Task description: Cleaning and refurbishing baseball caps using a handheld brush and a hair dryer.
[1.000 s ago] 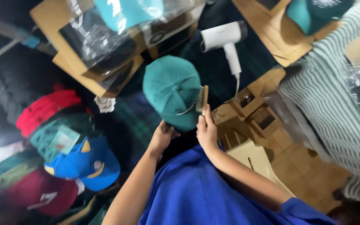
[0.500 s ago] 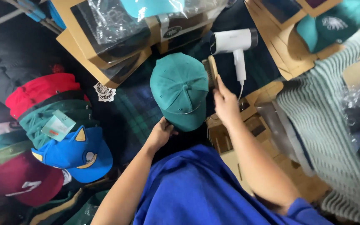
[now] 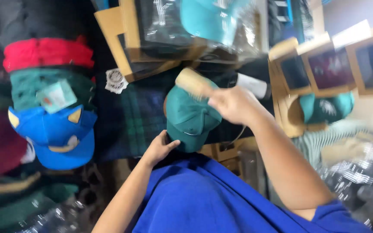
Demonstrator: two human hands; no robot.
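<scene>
A teal-green cap [image 3: 189,114] lies in front of me on dark plaid cloth [image 3: 130,116]. My left hand [image 3: 158,149] grips its near edge from below. My right hand [image 3: 234,103] is over the cap's top and holds a wooden-backed brush [image 3: 194,83], whose pale back faces the camera. The brush sits on the cap's crown at its far side. The frame is blurred by motion.
A stack of caps stands at the left: red [image 3: 48,54], green with a tag [image 3: 50,92], blue with yellow points [image 3: 55,131]. Cardboard boxes with bagged caps [image 3: 182,30] lie beyond. Another teal cap [image 3: 327,108] sits at the right near open boxes [image 3: 298,73].
My right hand has swung the brush from the cap's right side up onto its crown. The view has shifted and come closer. My left hand keeps its grip on the cap.
</scene>
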